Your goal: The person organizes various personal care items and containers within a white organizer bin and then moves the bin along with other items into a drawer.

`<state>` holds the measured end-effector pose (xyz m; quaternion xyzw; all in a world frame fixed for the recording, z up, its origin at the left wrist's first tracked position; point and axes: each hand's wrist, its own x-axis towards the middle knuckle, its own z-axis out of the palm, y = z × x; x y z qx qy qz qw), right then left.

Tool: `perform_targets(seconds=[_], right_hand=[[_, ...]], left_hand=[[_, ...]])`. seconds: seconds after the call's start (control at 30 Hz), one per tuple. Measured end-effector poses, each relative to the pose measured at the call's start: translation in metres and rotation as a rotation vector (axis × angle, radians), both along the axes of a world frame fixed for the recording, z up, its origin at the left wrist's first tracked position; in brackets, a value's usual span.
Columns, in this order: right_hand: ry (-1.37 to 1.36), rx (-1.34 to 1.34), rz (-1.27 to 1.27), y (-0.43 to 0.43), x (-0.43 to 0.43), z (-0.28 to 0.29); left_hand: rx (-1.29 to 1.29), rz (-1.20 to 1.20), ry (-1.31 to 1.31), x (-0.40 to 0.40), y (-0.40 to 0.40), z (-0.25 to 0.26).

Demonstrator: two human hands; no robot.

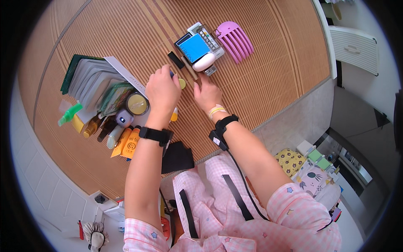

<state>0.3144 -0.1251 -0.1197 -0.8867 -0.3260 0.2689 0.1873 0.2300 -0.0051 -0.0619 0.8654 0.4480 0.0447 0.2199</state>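
My left hand (163, 88) is curled, back upward, around a small dark blue object (171, 73) that is mostly hidden by the fingers. Beside its thumb lies a small yellow-green round item (182, 83). My right hand (208, 95) has thumb and forefinger apart with nothing seen between them. Its fingertips reach the near end of a slim brown-gold tube (190, 67) and a small clear-and-grey item (210, 70); contact is unclear. A black tube (175, 60) lies left of the brown one. Just beyond sit a white rounded case (204, 62) and a blue box (193, 47) bearing writing.
A purple wide-toothed comb (231, 31) lies at the right of the pile. On the striped mat (267, 63), left of my forearm, stand sheet packets (94, 78), a round yellow-lidded jar (137, 104), orange tubes (130, 143) and a green spray nozzle (70, 114). A black pouch (178, 157) lies near my lap.
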Motion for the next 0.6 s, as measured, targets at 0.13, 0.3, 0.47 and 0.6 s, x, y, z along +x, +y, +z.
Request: perform_targets(seconds=[0.13,0.3,0.47,0.6], right_hand=[[-0.125,0.14,-0.131,0.001,-0.007,-0.023],[-0.231,0.296,-0.147,-0.005,-0.009,-0.033],[-0.032,0.275,-0.146,-0.024,0.001,-0.014],[0.097,0.394,-0.2,-0.037,0.027,0.005]], left_hand=[[-0.079,0.062,0.096,0.017,0.012,-0.008],[-0.157,0.077,0.175,0.028,0.019,-0.014],[-0.197,0.1,0.089,0.026,0.011,-0.012],[-0.192,0.088,-0.197,0.026,-0.01,0.004]])
